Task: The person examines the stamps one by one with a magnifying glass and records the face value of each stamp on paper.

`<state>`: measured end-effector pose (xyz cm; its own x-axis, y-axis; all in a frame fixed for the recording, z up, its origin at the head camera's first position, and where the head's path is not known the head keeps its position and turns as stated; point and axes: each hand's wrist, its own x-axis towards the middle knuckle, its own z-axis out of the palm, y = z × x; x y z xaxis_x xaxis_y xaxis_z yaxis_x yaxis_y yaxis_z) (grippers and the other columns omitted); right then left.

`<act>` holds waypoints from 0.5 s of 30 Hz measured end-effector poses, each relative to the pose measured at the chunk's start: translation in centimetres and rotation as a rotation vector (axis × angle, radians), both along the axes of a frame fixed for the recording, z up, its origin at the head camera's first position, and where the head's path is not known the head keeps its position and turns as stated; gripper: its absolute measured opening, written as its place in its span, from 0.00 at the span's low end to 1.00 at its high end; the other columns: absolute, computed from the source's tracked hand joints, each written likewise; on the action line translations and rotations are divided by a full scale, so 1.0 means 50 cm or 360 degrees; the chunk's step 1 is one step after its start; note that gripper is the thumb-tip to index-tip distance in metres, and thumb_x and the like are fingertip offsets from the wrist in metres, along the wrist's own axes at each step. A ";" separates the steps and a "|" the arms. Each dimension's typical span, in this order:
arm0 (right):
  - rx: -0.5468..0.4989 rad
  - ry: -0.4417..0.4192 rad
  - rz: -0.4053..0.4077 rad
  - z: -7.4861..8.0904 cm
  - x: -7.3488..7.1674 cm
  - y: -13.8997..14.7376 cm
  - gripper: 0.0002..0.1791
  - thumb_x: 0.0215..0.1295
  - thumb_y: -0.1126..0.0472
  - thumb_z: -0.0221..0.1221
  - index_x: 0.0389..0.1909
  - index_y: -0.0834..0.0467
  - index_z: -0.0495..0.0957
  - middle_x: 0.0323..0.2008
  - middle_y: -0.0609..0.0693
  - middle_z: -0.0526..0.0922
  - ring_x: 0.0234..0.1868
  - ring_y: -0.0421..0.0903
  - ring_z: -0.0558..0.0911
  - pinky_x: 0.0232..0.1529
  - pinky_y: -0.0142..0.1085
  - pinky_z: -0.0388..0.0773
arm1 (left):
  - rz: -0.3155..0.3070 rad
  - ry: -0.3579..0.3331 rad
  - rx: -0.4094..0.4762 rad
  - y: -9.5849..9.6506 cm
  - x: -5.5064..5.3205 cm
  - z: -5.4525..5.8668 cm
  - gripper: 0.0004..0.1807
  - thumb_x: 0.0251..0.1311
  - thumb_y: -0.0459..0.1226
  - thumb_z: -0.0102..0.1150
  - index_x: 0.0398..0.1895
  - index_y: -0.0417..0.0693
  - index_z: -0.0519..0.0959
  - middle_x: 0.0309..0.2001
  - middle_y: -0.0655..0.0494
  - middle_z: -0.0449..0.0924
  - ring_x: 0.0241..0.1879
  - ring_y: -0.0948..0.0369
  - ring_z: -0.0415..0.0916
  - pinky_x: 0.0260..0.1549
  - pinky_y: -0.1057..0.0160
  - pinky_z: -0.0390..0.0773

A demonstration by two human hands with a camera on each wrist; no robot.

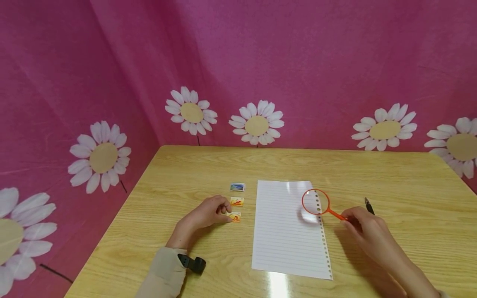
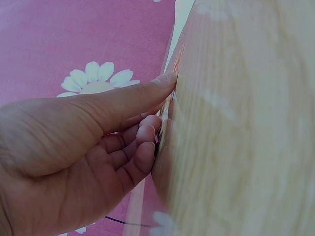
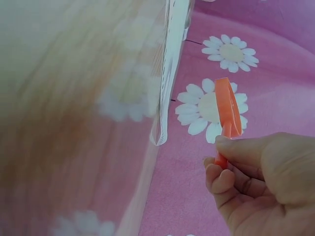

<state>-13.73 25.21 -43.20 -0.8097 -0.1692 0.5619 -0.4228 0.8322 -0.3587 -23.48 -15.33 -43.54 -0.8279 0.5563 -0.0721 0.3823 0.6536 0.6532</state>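
Observation:
In the head view, my right hand [image 1: 367, 229] pinches the handle of an orange-red magnifying glass [image 1: 337, 214] between thumb and fingers. Its round lens overlaps the punched right edge of a lined white sheet [image 1: 287, 231]. The right wrist view shows the magnifying glass [image 3: 227, 105] nearly edge-on, raised off the table. My left hand [image 1: 206, 213] rests beside a column of three small stamps, thumb tip at the nearest, orange-yellow stamp [image 1: 235, 217]. Above it lie a yellow-and-red stamp [image 1: 237, 201] and a blue stamp [image 1: 237, 187]. In the left wrist view, this hand's fingers [image 2: 142, 145] bend loosely against the tabletop.
A dark pen [image 1: 369, 205] lies behind my right hand, partly hidden by it. The light wooden table [image 1: 186, 165] ends at a pink curtain [image 1: 298, 62] with daisy prints at the back and left. A black strap device [image 1: 192, 263] sits on my left wrist.

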 end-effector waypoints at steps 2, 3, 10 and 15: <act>-0.0004 -0.0003 0.0007 0.001 -0.001 -0.004 0.16 0.44 0.78 0.70 0.33 0.60 0.79 0.28 0.45 0.80 0.28 0.26 0.68 0.27 0.18 0.64 | -0.0004 0.0003 0.0008 -0.001 0.000 0.000 0.10 0.58 0.36 0.67 0.37 0.43 0.76 0.31 0.53 0.69 0.33 0.62 0.64 0.34 0.69 0.65; -0.0002 -0.0008 0.0009 0.001 -0.001 -0.006 0.16 0.45 0.77 0.70 0.33 0.59 0.79 0.28 0.44 0.80 0.28 0.26 0.68 0.27 0.18 0.64 | -0.0008 0.0010 0.0007 -0.001 0.000 0.000 0.10 0.58 0.36 0.67 0.37 0.43 0.76 0.31 0.53 0.69 0.33 0.62 0.64 0.34 0.69 0.65; -0.0015 0.0032 0.0055 0.002 -0.001 -0.022 0.17 0.43 0.77 0.70 0.33 0.59 0.79 0.26 0.43 0.81 0.27 0.26 0.68 0.27 0.18 0.65 | -0.0026 0.0034 0.0004 -0.002 -0.001 0.000 0.10 0.58 0.36 0.68 0.36 0.43 0.76 0.31 0.54 0.70 0.32 0.62 0.64 0.34 0.70 0.66; -0.0009 0.0063 0.0086 0.002 -0.003 -0.033 0.17 0.42 0.77 0.70 0.32 0.59 0.80 0.26 0.42 0.80 0.27 0.26 0.68 0.27 0.18 0.65 | -0.0028 0.0023 0.0007 -0.004 -0.002 0.001 0.10 0.58 0.35 0.68 0.37 0.43 0.77 0.31 0.54 0.70 0.32 0.63 0.64 0.34 0.70 0.66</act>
